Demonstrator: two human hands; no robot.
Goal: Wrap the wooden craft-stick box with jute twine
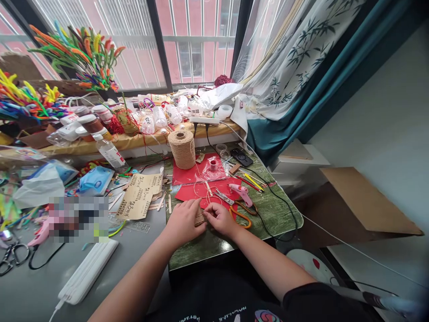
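Observation:
My left hand (184,223) is closed around a small brown piece wound with twine (199,217), low over the near part of the green table. Right beside it, my right hand (219,218) pinches at the edge of that piece, with the twine strand at its fingers. Most of the piece is hidden by my hands. The strand leads back toward a large spool of jute twine (182,152) standing upright. Just right of my right hand lie scissors with orange handles (246,217) and a pink glue gun (241,193).
Red sheets (187,191) lie beyond my hands, with pencils (251,182) and a black phone (241,157) to their right. Sandpaper sheets (139,197) and a white power strip (87,270) are on the left. Bottles (109,151) crowd the windowsill area. A black cable (283,201) crosses the table's right side.

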